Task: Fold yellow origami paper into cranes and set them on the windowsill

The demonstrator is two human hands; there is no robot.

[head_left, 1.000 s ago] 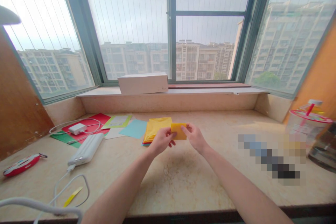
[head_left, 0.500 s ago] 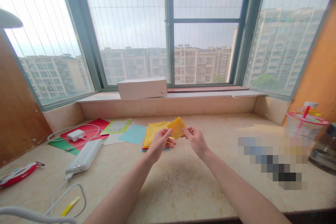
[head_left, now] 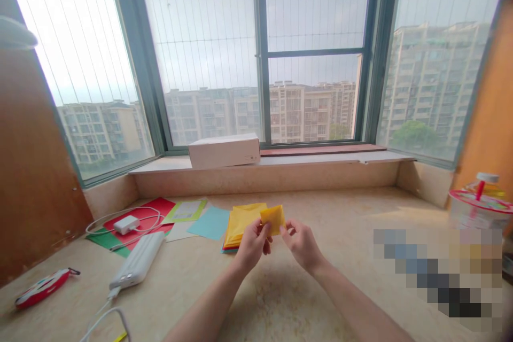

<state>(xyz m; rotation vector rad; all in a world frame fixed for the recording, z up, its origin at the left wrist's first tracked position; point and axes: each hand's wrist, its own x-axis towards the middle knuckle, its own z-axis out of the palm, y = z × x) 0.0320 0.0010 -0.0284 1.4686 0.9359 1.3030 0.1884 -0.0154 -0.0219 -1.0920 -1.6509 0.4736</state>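
A small folded piece of yellow paper (head_left: 273,218) is held up between my two hands, above the counter. My left hand (head_left: 254,243) pinches its lower left side with the thumb in front. At its lower right corner, the thumb and fingers of my right hand (head_left: 298,239) are closed on the edge. Just behind and left of my left hand lies a stack of yellow paper (head_left: 241,224), with red and blue layers showing at its bottom edge. The stack's right part is hidden by my hand and the held paper.
Left of the stack are a light blue sheet (head_left: 212,223), red paper (head_left: 160,208) and green paper (head_left: 110,243). A white charger (head_left: 126,224) with cable lies there, near a white power bank (head_left: 138,262). A white box (head_left: 224,150) rests on the sill. At right stands a lidded cup (head_left: 479,211).
The yellow paper has turned from a pointed, tilted position to a squarer one, and my left thumb now lies over its front. The whole view has shifted slightly.
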